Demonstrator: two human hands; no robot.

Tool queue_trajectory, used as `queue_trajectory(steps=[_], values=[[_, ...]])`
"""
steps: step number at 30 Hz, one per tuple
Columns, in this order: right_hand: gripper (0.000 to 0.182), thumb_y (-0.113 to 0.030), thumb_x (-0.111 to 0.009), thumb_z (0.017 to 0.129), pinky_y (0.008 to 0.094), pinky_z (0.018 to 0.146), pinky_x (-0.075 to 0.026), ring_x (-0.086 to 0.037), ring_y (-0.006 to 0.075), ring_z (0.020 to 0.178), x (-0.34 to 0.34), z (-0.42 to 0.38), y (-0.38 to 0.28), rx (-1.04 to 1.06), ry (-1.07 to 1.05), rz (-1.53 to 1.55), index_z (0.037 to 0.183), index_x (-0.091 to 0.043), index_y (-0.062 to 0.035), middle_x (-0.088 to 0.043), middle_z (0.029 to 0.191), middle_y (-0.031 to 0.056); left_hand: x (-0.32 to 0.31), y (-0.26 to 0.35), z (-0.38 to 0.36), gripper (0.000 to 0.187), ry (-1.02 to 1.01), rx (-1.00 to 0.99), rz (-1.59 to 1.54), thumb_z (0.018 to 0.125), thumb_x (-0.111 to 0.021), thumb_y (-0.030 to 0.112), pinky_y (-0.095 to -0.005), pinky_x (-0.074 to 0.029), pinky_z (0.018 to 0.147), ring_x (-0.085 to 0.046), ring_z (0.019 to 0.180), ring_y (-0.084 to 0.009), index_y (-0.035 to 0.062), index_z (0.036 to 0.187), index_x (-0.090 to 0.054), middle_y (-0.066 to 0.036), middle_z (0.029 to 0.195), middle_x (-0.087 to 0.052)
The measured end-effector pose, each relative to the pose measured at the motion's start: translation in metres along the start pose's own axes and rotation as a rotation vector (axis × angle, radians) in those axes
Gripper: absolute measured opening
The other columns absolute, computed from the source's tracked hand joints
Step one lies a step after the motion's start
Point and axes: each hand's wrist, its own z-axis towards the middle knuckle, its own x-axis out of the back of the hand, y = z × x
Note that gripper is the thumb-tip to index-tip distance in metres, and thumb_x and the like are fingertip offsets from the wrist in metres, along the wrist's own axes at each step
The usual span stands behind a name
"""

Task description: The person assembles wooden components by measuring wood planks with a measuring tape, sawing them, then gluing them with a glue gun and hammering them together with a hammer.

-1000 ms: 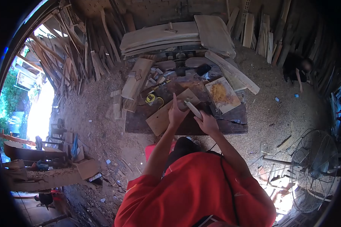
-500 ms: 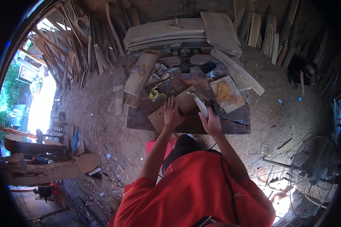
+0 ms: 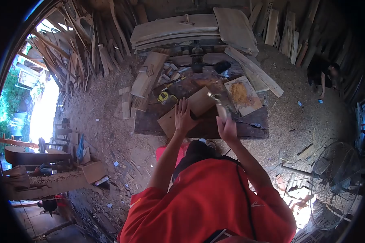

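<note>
My left hand (image 3: pixel 184 117) lies flat with fingers stretched out on a brown wooden board (image 3: pixel 200 102), near the front of the dark wooden worktable (image 3: pixel 247 128). A second wooden piece (image 3: pixel 166 121) shows beside that hand, perhaps part of the same board. My right hand (image 3: pixel 228 128) is closed around the pale handle of a hammer (image 3: pixel 221 109), slightly blurred. Its shiny metal head points away from me, close to the board's right end. Left of the board lies a yellow tape measure (image 3: pixel 163 96).
Light planks (image 3: pixel 150 77) and small wood offcuts (image 3: pixel 170 72) lie at the table's left. A stained square board (image 3: pixel 243 96) and long planks (image 3: pixel 253 71) are at its right. Stacked boards (image 3: pixel 174 30) stand behind. A person (image 3: pixel 324 77) bends at far right; a fan (image 3: pixel 336 182) stands nearer.
The hammer and my right hand have shifted slightly right, and the hammer's handle has turned more upright in view. My left hand stays flat on the wood. The person at right reaches lower.
</note>
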Motion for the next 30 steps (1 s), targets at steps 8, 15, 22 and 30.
queue_trajectory(steps=[8,15,22,30], values=[[0.033,-0.034,-0.064,0.104,0.0512,0.061,-0.050,-0.068,0.0470,0.070,0.034,0.040,-0.066,-0.085,-0.153,0.014,0.107,-0.056,-0.0018,-0.064,0.073,0.0235,-0.007,-0.006,-0.003,0.126,-0.003,-0.009,0.012,0.063,-0.093,0.059,-0.0552,-0.020,0.129,-0.026,0.158,-0.0387,0.0000,0.159,-0.037,-0.022,0.166,-0.034],[0.036,-0.034,-0.064,0.104,0.0559,0.065,-0.051,-0.069,0.0495,0.076,-0.006,0.012,-0.010,-0.125,-0.175,-0.025,0.104,-0.056,0.0015,-0.064,0.074,0.0267,-0.006,-0.004,-0.004,0.124,0.006,-0.003,0.006,0.064,-0.093,0.058,-0.0550,-0.020,0.129,-0.026,0.158,-0.0387,-0.0010,0.158,-0.037,-0.022,0.167,-0.033],[0.039,-0.037,-0.064,0.104,0.0522,0.062,-0.050,-0.067,0.0468,0.069,0.030,0.057,-0.068,-0.069,-0.104,0.007,0.102,-0.060,0.0017,-0.063,0.072,0.0243,-0.003,-0.002,-0.002,0.121,-0.024,0.015,0.002,0.066,-0.092,0.055,-0.0543,-0.019,0.130,-0.025,0.158,-0.0376,-0.0009,0.158,-0.036,-0.022,0.167,-0.033],[0.041,-0.040,-0.062,0.104,0.0601,0.068,-0.053,-0.069,0.0521,0.079,-0.015,0.017,0.006,-0.123,-0.256,-0.241,0.109,-0.056,0.0000,-0.069,0.079,0.0290,-0.002,-0.002,0.000,0.119,-0.008,0.018,0.007,0.068,-0.091,0.054,-0.0538,-0.019,0.130,-0.026,0.158,-0.0370,0.0001,0.158,-0.037,-0.021,0.167,-0.034]])
